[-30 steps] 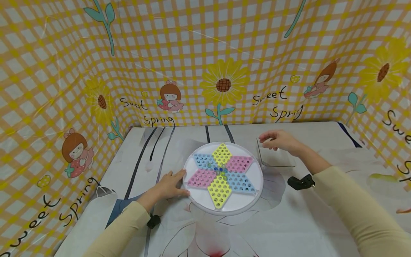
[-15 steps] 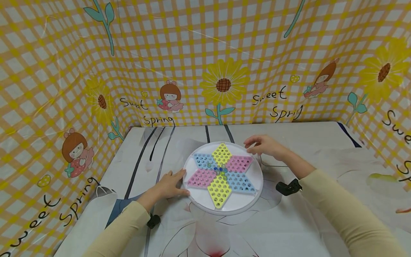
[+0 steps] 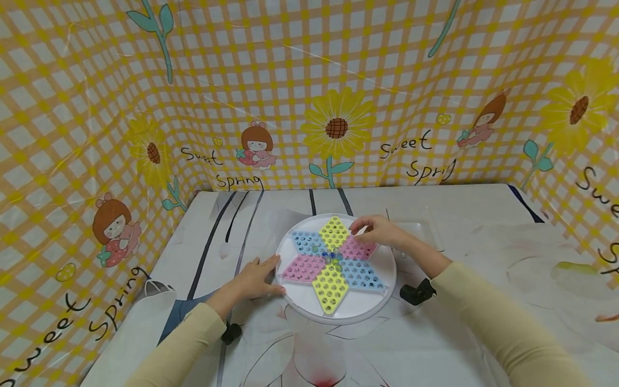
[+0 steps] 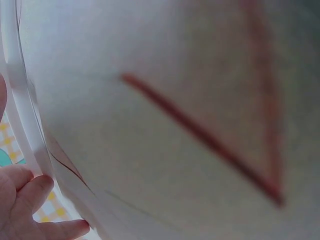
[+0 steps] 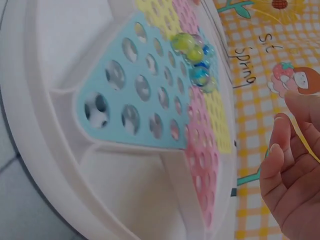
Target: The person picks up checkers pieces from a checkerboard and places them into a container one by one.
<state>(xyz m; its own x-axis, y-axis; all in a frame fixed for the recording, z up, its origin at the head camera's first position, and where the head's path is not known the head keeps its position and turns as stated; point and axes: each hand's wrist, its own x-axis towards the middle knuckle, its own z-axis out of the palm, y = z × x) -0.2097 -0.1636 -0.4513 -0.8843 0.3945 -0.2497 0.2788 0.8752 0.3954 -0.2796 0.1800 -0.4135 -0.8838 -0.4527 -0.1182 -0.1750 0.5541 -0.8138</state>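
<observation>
The board (image 3: 360,305), round and white, lies on the bench (image 3: 425,344) with its six-pointed star of yellow, pink and blue showing. Marbles (image 5: 195,52) in green, blue and clear tones cluster at the star's centre, with a lone greenish one just beside them at the inner end of the far left blue part.

The left hand (image 3: 256,277) rests against the board's left rim, its fingers spread apart, thumb nearer the person. The right hand (image 3: 379,231) is above the far right pink part (image 3: 359,252), fingers curled and the thumb brought near the forefinger; with the tips small and partly turned away, I cannot fairly tell whether a marble is pinched between them. A clear tray (image 3: 425,232) sits just to the right of the board, partly behind the right wrist.

The writing is on the checked cloth (image 3: 290,59) that hangs behind: "Sweet Spring" in black script reads to the left of the middle sunflower (image 3: 337,128), again to its right, and once more slanting down the left side. At the right edge the same lettering is cut off. In the right wrist view "Spring" runs sideways.
</observation>
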